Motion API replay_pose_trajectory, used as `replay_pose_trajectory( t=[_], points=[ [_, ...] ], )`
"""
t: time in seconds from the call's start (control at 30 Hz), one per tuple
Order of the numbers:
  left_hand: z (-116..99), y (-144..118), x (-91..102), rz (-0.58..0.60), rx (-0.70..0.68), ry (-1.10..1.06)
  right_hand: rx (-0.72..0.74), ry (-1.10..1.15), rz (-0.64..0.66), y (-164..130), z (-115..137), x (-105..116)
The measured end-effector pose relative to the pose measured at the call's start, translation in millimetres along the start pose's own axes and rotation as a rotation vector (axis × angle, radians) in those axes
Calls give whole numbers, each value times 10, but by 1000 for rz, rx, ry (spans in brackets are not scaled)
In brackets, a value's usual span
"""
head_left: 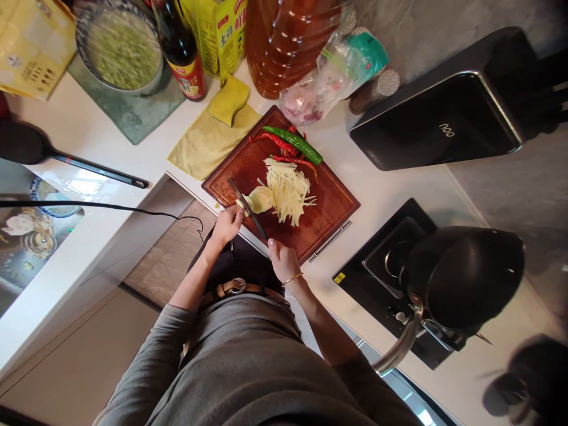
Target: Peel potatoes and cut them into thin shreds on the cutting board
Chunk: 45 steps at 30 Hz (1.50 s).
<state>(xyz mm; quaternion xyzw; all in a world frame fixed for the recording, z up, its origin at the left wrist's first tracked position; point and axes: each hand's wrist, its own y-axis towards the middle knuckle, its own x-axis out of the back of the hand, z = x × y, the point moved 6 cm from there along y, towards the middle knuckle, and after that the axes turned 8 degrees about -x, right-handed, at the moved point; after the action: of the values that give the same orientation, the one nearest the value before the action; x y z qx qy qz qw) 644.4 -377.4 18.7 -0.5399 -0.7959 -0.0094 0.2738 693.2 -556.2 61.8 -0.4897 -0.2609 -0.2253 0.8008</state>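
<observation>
My right hand (284, 260) is closed round the handle of a kitchen knife (248, 208), whose blade points up and left over the wooden cutting board (331, 201). My left hand (228, 225) is at the board's near left edge, its fingers bent onto the end of a pale potato (242, 204) right beside the blade. Thin potato slices (261, 199) overlap on the blade's other side. Next to them lies a heap of potato strips (288, 189). Red chilies (279, 142) and a long green pepper (295, 145) rest along the board's far side.
A black wok (470, 284) stands on the stove (399, 266) at the right. Behind the board are an oil jug (288, 47), a sauce bottle (181, 53) and a plastic bag of meat (310, 97). A spatula (89, 163) lies near the sink at left.
</observation>
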Motion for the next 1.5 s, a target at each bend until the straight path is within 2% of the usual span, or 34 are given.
replay_pose_trajectory(
  t=[0.53,1.27,1.5],
  points=[
    [-48,35,10,-78,29,67,-14,-61,-1,-6,76,21],
    [-32,9,11,-97,-18,41,-35,-106,10,134,223,-22],
    [-19,4,4,-82,-25,40,-30,-111,-25,179,246,-45]
  ],
)
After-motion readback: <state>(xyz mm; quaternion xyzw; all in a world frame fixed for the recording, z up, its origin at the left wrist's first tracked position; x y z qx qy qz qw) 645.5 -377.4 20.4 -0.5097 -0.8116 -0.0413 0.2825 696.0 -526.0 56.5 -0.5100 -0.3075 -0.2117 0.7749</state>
